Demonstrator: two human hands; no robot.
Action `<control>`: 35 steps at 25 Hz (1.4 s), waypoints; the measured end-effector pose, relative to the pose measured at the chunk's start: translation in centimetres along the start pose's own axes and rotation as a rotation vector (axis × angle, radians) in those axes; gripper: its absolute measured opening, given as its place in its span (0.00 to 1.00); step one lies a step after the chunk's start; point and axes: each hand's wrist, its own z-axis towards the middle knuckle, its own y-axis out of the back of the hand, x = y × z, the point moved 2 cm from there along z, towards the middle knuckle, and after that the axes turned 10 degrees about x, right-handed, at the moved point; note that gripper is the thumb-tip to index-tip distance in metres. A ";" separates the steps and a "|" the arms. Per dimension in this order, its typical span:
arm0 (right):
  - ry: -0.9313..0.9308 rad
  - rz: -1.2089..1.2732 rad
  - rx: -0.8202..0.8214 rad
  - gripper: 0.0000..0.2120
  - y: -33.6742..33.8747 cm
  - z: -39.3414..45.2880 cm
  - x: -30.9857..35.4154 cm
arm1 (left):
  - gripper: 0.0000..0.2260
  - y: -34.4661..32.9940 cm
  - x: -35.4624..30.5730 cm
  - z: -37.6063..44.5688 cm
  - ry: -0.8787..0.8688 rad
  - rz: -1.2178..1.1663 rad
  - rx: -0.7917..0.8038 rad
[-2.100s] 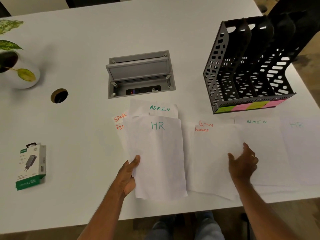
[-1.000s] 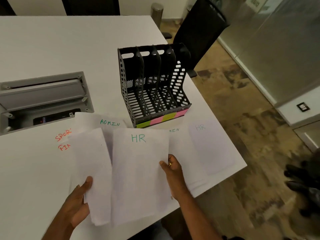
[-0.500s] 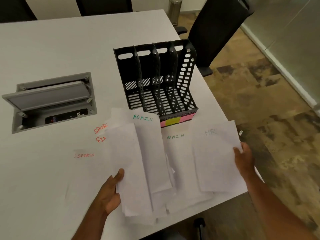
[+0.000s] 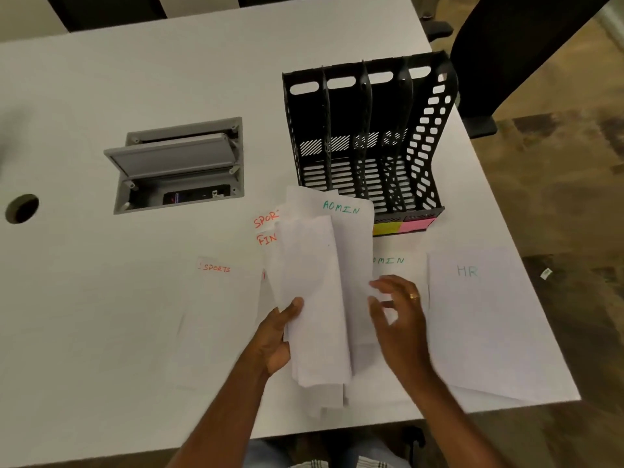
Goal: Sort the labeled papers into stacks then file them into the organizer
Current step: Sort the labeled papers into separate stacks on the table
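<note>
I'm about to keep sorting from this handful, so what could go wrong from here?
The left hand pinches a loosely fanned bundle of papers by one edge, so sheets could slip out and mix with the stacks.
The HR stack lies near the table's right edge; a brush from the right hand could push it off.
The top sheet shows no label, so it might be misfiled.

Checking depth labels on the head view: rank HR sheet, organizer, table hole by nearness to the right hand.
From the right hand:
1. HR sheet: lying flat just to its right, near the table edge.
2. Organizer: standing beyond the hand, toward the table's far right.
3. Table hole: far left, past the left hand holding the fanned papers.
</note>
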 end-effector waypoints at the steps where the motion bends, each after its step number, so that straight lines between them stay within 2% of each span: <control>1: 0.027 -0.032 0.056 0.17 -1.9 -0.7 1.6 | 0.36 -0.4 0.1 0.0 -0.003 0.001 0.005; 4: -0.107 -0.113 0.153 0.32 -5.6 -1.7 3.6 | 0.27 -1.1 0.4 0.2 -0.003 -0.018 -0.022; 6: -0.217 -0.166 0.220 0.42 -6.7 -2.0 3.4 | 0.27 -1.3 0.6 0.3 0.004 -0.050 -0.052; 8: -0.248 -0.200 0.260 0.50 -7.2 -2.5 3.0 | 0.27 -1.7 1.0 0.2 0.009 -0.067 -0.061; 11: -0.304 -0.185 0.261 0.56 -7.7 -2.9 2.4 | 0.29 -2.1 1.5 -0.1 0.001 -0.052 -0.069; 13: -0.329 -0.105 0.275 0.53 -7.9 -3.0 2.0 | 0.29 -2.2 1.7 -0.3 0.002 -0.018 -0.063; 16: -0.331 0.140 0.267 0.38 -7.2 -3.1 1.2 | 0.27 -1.8 1.8 -0.7 0.009 0.013 -0.036; 19: -0.395 0.358 0.044 0.12 -3.9 -2.8 -1.0 | 0.37 -1.5 1.3 -1.3 -0.017 0.004 0.015; 21: -0.486 0.465 -0.001 0.05 -1.6 -2.3 -2.6 | 0.43 -1.0 1.0 -1.6 -0.012 0.024 0.032; 23: -0.527 0.517 0.085 0.05 0.0 -2.1 -3.6 | 0.43 -0.8 1.1 -1.8 0.002 0.037 0.029; 25: -0.538 0.507 0.147 0.08 0.6 -1.9 -4.1 | 0.36 -0.6 1.2 -1.7 0.002 0.028 0.015; 27: -0.525 0.504 0.135 0.08 0.9 -2.0 -4.6 | 0.25 -0.5 1.6 -1.7 0.009 0.007 0.016; 30: -0.535 0.518 0.090 0.10 1.4 -2.5 -5.6 | 0.21 -0.8 2.5 -1.4 0.032 -0.006 0.041; 32: -0.530 0.477 0.012 0.16 2.5 -2.7 -6.5 | 0.20 -1.1 3.0 -1.1 0.031 -0.018 0.046; 35: -0.531 0.286 -0.239 0.23 6.4 -2.3 -9.1 | 0.19 -0.9 3.2 -0.8 0.023 -0.035 0.019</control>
